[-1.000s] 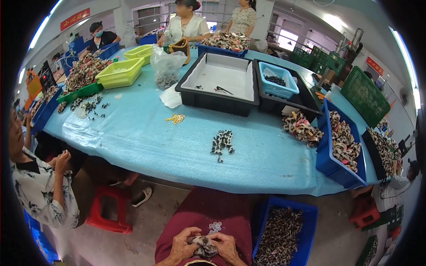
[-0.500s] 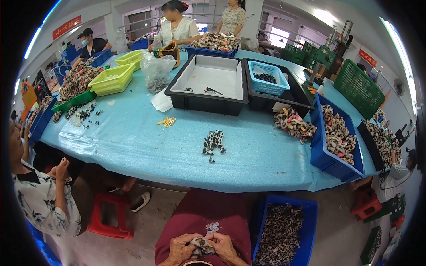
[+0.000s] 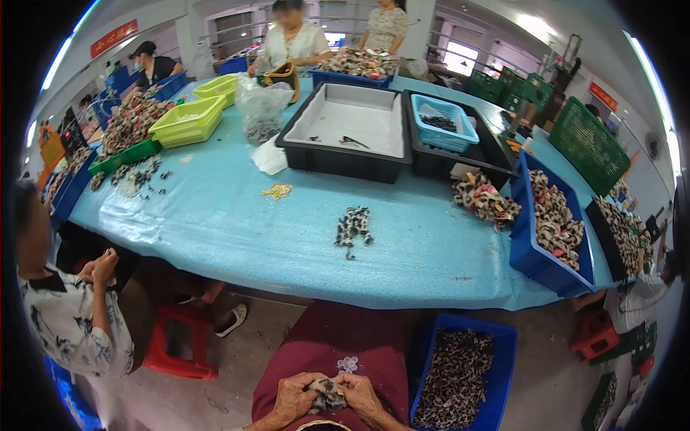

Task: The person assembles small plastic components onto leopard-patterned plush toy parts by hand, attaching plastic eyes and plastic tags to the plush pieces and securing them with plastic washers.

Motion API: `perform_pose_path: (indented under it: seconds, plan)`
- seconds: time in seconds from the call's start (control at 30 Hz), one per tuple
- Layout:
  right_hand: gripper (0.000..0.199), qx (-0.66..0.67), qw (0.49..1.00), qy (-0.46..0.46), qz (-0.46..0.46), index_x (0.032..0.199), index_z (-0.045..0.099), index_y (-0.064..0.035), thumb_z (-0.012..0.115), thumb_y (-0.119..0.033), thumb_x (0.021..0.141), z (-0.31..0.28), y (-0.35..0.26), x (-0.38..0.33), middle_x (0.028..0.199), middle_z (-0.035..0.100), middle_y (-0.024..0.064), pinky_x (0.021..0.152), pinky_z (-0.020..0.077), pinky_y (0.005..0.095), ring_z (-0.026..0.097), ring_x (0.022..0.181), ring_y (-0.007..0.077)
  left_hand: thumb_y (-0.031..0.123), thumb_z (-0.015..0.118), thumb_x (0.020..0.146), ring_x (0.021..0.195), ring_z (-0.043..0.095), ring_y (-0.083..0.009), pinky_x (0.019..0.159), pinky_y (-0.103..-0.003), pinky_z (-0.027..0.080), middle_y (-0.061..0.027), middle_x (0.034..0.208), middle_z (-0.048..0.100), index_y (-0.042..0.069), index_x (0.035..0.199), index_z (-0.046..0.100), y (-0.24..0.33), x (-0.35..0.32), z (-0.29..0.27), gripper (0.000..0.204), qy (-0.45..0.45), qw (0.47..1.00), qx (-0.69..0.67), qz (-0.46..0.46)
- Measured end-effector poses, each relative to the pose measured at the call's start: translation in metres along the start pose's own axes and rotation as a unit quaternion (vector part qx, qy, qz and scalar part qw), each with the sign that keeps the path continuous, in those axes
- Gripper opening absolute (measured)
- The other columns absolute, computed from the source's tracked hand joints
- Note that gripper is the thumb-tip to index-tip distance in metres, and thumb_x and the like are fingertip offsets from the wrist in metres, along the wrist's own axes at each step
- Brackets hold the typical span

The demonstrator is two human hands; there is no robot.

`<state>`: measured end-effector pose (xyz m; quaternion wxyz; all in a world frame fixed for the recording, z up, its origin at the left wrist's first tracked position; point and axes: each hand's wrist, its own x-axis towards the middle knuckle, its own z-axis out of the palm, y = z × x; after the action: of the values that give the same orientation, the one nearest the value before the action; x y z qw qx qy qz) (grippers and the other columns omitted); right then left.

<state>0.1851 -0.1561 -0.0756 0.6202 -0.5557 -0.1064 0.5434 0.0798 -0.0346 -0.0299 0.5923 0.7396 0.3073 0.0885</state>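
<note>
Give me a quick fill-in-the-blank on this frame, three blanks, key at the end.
1. Both hands, left hand and right hand, hold a small dark-and-white bundle over the ____ lap.
2. The floor bin by the person's right knee is ____ in colour.
3. The small pile lies on the ____ table cover.

Missing: maroon; blue; blue

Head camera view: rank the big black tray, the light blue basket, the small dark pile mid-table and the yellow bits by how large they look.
1. black tray
2. light blue basket
3. small dark pile
4. yellow bits
Nearness differs, but the gaps look clear.
</note>
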Motion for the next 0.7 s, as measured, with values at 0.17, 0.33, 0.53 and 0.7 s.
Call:
perform_pose_path:
  seconds: [0.17, 0.33, 0.53, 0.7]
  plan:
    - [0.010, 0.081, 0.996, -0.033, -0.001, 0.088, 0.061, 0.0009, 0.062, -0.006, 0.081, -0.011, -0.012, 0.001, 0.079, 0.063, 0.0061, 0.059, 0.0482, 0.0223, 0.059, 0.067, 0.0102, 0.005, 0.056, 0.071, 0.080, 0.063, -0.0268, 0.069, -0.033, 0.050, -0.0127, 0.084, 0.063, 0.005, 0.096, 0.064, -0.007, 0.012, -0.003, 0.026, -0.019, 0.990, 0.056, 0.125]
    - [0.018, 0.112, 0.990, -0.069, 0.040, 0.094, 0.056, 0.0049, 0.063, 0.000, 0.079, -0.008, -0.022, 0.000, 0.085, 0.063, 0.0100, 0.064, 0.0509, 0.0233, 0.061, 0.072, 0.0124, 0.005, 0.056, 0.073, 0.073, 0.061, -0.0230, 0.065, -0.031, 0.048, -0.0100, 0.079, 0.061, 0.003, 0.094, 0.063, -0.002, 0.003, -0.007, 0.023, -0.004, 0.992, -0.004, 0.129]
    - [0.021, 0.008, 0.998, -0.058, 0.020, 0.096, 0.056, 0.0059, 0.064, 0.002, 0.077, -0.001, -0.014, 0.008, 0.087, 0.063, 0.0101, 0.067, 0.0504, 0.0230, 0.061, 0.074, 0.0121, 0.005, 0.056, 0.071, 0.072, 0.060, -0.0231, 0.064, -0.031, 0.048, -0.0096, 0.078, 0.060, 0.004, 0.093, 0.063, -0.015, 0.002, -0.013, 0.023, 0.022, 0.993, -0.003, 0.118]
    - [0.018, -0.029, 0.998, -0.048, -0.011, 0.093, 0.058, 0.0060, 0.065, -0.001, 0.078, -0.002, -0.002, 0.009, 0.085, 0.063, 0.0076, 0.068, 0.0487, 0.0217, 0.059, 0.074, 0.0099, 0.005, 0.057, 0.070, 0.070, 0.060, -0.0219, 0.062, -0.032, 0.048, -0.0092, 0.074, 0.060, 0.003, 0.090, 0.063, -0.019, 0.000, -0.012, 0.021, 0.019, 0.994, -0.021, 0.101]
